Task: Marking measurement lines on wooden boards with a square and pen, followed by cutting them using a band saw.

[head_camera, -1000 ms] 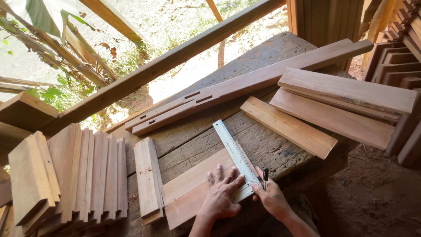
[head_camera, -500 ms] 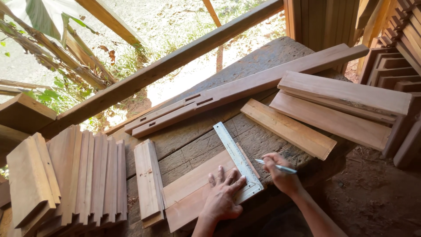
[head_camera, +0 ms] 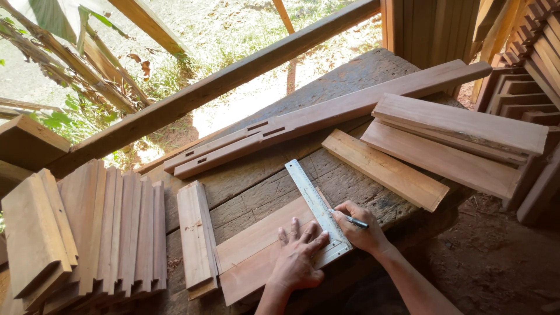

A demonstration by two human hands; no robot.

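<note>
Head view: left hand (head_camera: 298,258), fingers spread wide, pressed flat on a reddish flat wooden board (head_camera: 256,254) and on the lower end of a long silver metal ruler (head_camera: 318,211) lying across it. Right hand (head_camera: 360,232), fingers closed around a dark slim pen (head_camera: 354,220), tip against the ruler's right edge. Beyond the fingertips: grey weathered plank workbench (head_camera: 256,181), long notched timber rails (head_camera: 326,114).

metal ruler (head_camera: 318,212): long, flat, silver w/ fine markings, lying diagonally, near end under the left hand (head_camera: 298,256) fingers, far end pointing up-left away from the hand. board (head_camera: 262,254): reddish-brown plank, flat on the bench, under the ruler & left palm. pen (head_camera: 353,220): thin, dark w/ light tip, gripped in right hand (head_camera: 360,230), tip at the ruler's right edge.
</note>
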